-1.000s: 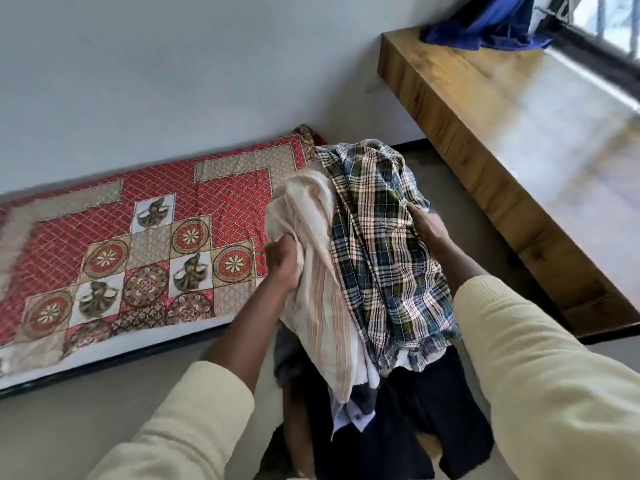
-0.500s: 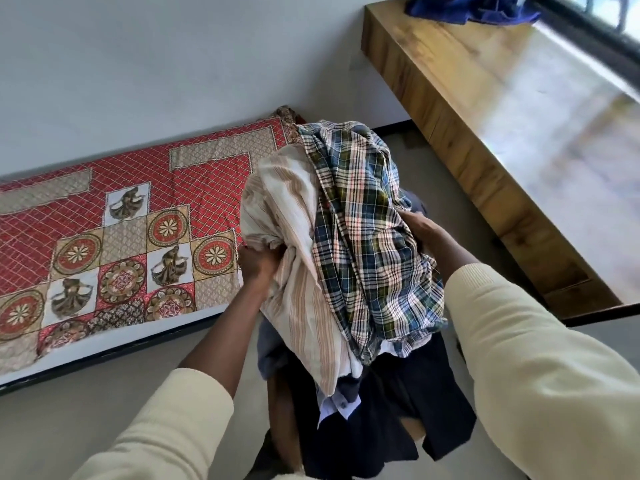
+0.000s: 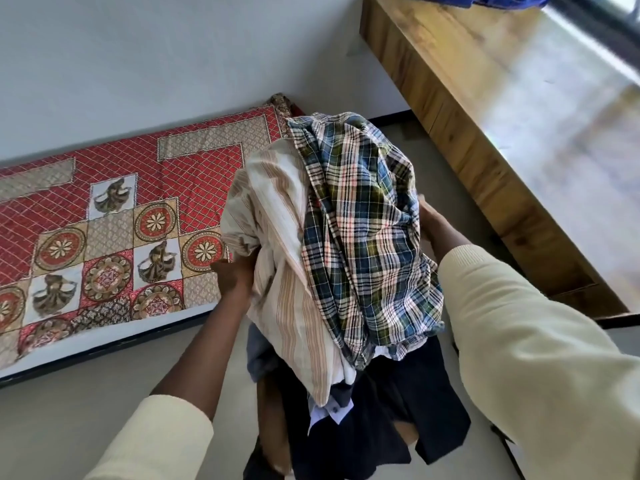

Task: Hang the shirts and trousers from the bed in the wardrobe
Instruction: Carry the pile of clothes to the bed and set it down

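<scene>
I hold a pile of clothes in front of me, above the floor. A cream striped shirt [image 3: 277,258] lies on its left side and a blue, green and white plaid shirt [image 3: 363,230] on top and right. Dark trousers [image 3: 367,427] and a brown garment [image 3: 273,420] hang down underneath. My left hand [image 3: 235,275] grips the pile at the striped shirt's left side. My right hand [image 3: 427,220] presses against the right side, mostly hidden behind the plaid cloth. The bed [image 3: 104,237], with its red patterned cover, lies to the left against the wall. No wardrobe is in view.
A long wooden ledge [image 3: 485,150] runs along the right under a window, with a blue cloth [image 3: 498,0] at its far end. A white wall [image 3: 156,64] stands behind the bed. Grey floor [image 3: 86,393] lies between the bed and me.
The view has drifted so the bed and ledge shift up and left in frame. The pile stays held between both hands, carried slightly away from the bed.
</scene>
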The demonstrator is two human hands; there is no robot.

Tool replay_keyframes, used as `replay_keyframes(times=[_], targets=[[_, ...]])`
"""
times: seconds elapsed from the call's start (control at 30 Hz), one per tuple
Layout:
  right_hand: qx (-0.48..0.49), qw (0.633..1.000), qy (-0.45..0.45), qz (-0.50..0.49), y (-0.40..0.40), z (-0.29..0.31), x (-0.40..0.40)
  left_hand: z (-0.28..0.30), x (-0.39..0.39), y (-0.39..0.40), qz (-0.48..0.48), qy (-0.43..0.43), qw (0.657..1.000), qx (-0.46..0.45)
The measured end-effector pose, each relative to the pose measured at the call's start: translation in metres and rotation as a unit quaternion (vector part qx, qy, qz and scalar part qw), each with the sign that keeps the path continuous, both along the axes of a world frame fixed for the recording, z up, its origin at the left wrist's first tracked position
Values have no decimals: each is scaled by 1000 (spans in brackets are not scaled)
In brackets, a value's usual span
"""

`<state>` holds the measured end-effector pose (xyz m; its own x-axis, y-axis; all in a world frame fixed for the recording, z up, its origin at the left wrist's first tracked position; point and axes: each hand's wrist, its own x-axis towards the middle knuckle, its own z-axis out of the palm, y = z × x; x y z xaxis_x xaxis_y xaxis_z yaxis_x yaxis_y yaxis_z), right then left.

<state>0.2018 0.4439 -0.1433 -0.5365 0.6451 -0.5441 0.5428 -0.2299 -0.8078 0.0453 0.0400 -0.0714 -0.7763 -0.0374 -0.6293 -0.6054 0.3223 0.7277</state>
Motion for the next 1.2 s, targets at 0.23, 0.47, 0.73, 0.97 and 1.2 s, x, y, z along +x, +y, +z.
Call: replay_keyframes(times=[0.23,0.47,0.73,0.97,1.2], targets=[[-123,981,144,-51,-93,97,25,2,19,16,-55,-144,975,162],[-140,972,154,-105,-118,116,24,-2,10,6,-128,-92,984,83],[-4,983,26,-184,-78,117,3,15,27,13,-53,-60,982,170],[-307,897,216,-233,-119,99,40,35,33,-1,-73,-104,977,168],[-155,970,175,-67,-123,102,23,36,10,20,-127,-45,974,180]])
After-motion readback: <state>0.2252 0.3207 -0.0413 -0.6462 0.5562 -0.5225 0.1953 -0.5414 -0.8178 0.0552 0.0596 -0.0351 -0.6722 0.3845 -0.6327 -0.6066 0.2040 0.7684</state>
